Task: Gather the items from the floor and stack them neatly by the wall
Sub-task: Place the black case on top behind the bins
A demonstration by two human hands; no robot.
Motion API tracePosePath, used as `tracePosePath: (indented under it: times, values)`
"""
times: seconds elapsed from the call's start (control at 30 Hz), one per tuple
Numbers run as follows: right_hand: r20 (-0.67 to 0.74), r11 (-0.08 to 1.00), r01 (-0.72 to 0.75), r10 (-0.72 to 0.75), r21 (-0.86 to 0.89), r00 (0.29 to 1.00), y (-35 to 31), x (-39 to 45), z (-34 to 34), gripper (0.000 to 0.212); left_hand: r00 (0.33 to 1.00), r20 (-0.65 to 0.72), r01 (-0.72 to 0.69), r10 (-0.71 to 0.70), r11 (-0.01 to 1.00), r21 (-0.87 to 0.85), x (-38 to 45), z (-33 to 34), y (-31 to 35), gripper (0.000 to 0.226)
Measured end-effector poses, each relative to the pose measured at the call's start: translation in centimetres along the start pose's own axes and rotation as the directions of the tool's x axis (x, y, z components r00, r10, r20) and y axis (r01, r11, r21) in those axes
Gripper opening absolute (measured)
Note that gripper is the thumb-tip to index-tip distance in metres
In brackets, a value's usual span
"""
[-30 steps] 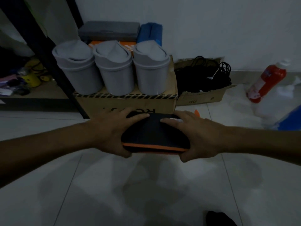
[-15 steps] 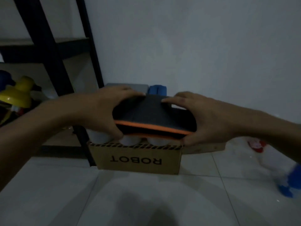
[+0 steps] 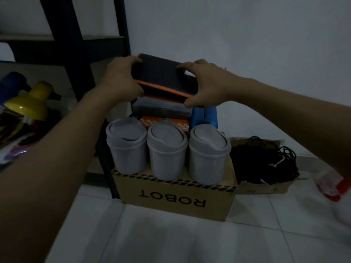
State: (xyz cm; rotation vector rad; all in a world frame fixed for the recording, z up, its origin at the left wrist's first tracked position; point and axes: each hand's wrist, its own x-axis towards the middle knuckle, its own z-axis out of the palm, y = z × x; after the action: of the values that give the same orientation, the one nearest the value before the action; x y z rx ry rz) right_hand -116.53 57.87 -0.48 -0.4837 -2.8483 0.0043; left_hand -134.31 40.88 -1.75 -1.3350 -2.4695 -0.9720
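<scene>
I hold a flat black case with an orange edge (image 3: 161,76) between both hands, close to the white wall. My left hand (image 3: 121,82) grips its left end and my right hand (image 3: 205,84) grips its right end. The case hovers just above a dark grey flat case (image 3: 161,109) that lies on an orange patterned box (image 3: 163,123). A blue item (image 3: 204,114) stands to the right of that stack. Whether the black case touches the grey one is hidden by my hands.
Three grey swing-lid bins (image 3: 167,150) stand in a row on a cardboard box marked ROBOT (image 3: 171,198). An open carton of black cables (image 3: 266,162) sits to its right, with a red bottle (image 3: 334,186) beyond. A black shelf frame (image 3: 76,59) and a yellow lamp (image 3: 28,103) are at left.
Both hands lifted the black case from near the floor and carried it forward, over the bins, to the stack by the wall. The camera moved closer.
</scene>
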Motion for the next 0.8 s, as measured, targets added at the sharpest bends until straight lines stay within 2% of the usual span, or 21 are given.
tracePosePath:
  times: [0.13,0.2,0.27,0.4,0.57,0.8]
  values:
    - [0.031,1.0,0.005,-0.004,-0.009,1.0,0.8,5.9,2.1,0.108,0.971,-0.13,0.163,-0.2,0.954,-0.253,2.1,3.0,-2.9,0.064]
    - [0.038,0.999,0.008,-0.007,-0.034,0.999,1.1,8.4,3.4,0.108,0.963,-0.092,0.213,-0.253,0.926,-0.311,2.9,4.3,-3.8,0.056]
    - [0.06,1.0,-0.002,0.003,-0.025,0.998,1.6,10.1,4.9,0.107,0.955,-0.026,0.271,-0.295,0.906,-0.326,3.4,5.5,-4.6,0.063]
    - [0.114,0.999,-0.029,0.027,0.015,0.993,2.9,12.0,8.0,0.103,0.942,0.101,0.335,-0.32,0.905,-0.262,4.1,7.4,-6.1,0.032]
    - [0.17,0.996,-0.056,0.043,0.072,0.984,4.9,12.8,9.8,0.092,0.934,0.187,0.338,-0.304,0.922,-0.19,4.2,9.5,-7.0,0.069]
    - [0.206,0.979,-0.097,0.059,0.18,0.977,6.3,13.2,11.2,0.094,0.935,0.166,0.335,-0.315,0.935,-0.114,5.4,9.7,-7.3,0.06]
